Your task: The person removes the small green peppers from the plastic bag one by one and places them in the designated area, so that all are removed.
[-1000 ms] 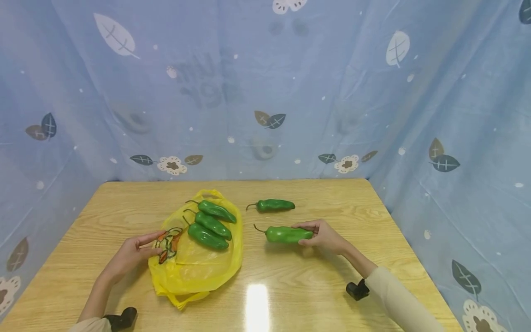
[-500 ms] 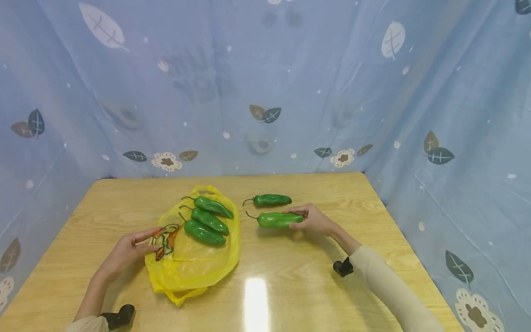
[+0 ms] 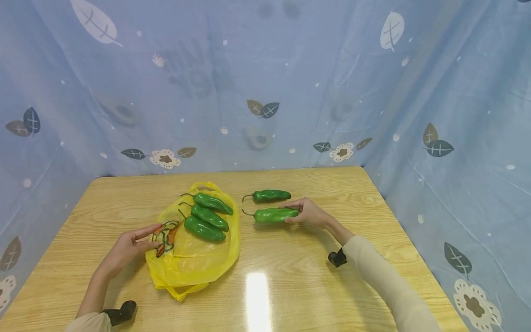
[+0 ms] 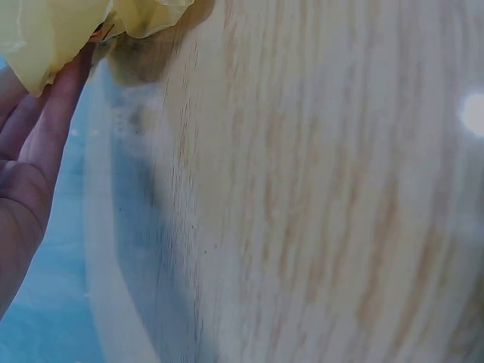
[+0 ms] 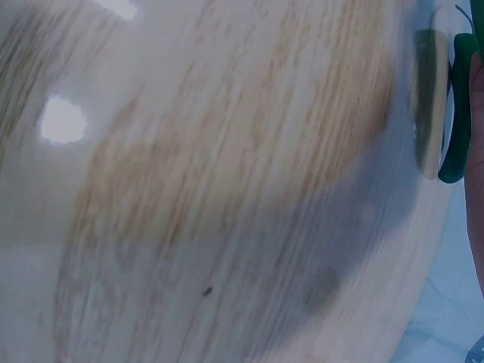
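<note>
In the head view my left hand (image 3: 124, 251) pinches the left side of a yellow plastic bag (image 3: 199, 269) by a patch with an orange and dark print. The left wrist view shows its fingers (image 4: 57, 113) against the bag's thin film (image 4: 45, 34). Three green peppers (image 3: 204, 229) with long stems lie side by side on the bag. My right hand (image 3: 308, 213) grips another green pepper (image 3: 269, 215) by its tip end, stem pointing left. Just beyond it, a further green pepper (image 3: 271, 196) lies on the table; this pepper (image 5: 459, 113) also shows in the right wrist view.
The wooden table (image 3: 290, 286) reaches back to a blue curtain (image 3: 207, 92) with leaf and flower prints, which also hangs at both sides. Black wrist mounts (image 3: 124, 312) sit on the forearms. A bright light reflection lies on the front of the tabletop.
My right hand has carried its pepper left and away from me, closer to the pepper lying at the back. My left hand stays on the bag. The head view has tilted slightly.
</note>
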Demonstrator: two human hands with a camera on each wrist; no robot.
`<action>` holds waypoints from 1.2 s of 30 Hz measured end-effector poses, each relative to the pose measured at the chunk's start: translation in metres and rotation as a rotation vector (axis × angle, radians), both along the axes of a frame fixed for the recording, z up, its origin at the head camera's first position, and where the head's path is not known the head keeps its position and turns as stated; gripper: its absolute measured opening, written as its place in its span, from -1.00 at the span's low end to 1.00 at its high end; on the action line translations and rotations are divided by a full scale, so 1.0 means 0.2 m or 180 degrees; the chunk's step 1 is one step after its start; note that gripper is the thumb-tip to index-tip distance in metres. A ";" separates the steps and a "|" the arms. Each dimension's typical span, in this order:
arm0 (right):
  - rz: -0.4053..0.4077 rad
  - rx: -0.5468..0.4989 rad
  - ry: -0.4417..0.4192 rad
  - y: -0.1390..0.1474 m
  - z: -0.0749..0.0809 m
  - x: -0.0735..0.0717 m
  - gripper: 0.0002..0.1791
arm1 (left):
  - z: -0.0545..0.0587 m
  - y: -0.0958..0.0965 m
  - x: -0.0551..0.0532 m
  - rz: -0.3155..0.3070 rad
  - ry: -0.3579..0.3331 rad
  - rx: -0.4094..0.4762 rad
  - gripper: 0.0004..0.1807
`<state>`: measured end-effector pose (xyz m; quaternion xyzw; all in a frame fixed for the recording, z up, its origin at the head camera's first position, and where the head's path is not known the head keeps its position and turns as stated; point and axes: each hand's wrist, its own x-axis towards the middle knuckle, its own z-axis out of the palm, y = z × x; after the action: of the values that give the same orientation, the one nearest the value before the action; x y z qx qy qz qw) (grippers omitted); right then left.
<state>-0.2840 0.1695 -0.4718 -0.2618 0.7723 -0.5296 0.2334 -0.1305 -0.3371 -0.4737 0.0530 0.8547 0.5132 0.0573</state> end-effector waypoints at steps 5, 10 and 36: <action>0.0022 -0.0020 0.0049 0.00 -0.03 -0.01 -0.47 | 0.00 0.01 0.00 0.0000 -0.0002 0.0004 -0.39; 0.0034 0.0031 0.0115 0.00 -0.05 -0.01 -0.46 | 0.00 0.01 0.01 -0.0036 -0.0002 0.0027 -0.39; -0.0012 0.0295 0.0205 -0.02 -0.03 -0.07 -0.46 | -0.01 0.01 0.02 -0.0046 -0.0019 0.0147 -0.39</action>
<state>-0.2987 0.1662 -0.4783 -0.2661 0.8036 -0.4850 0.2193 -0.1271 -0.3359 -0.4749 0.0589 0.8420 0.5326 0.0623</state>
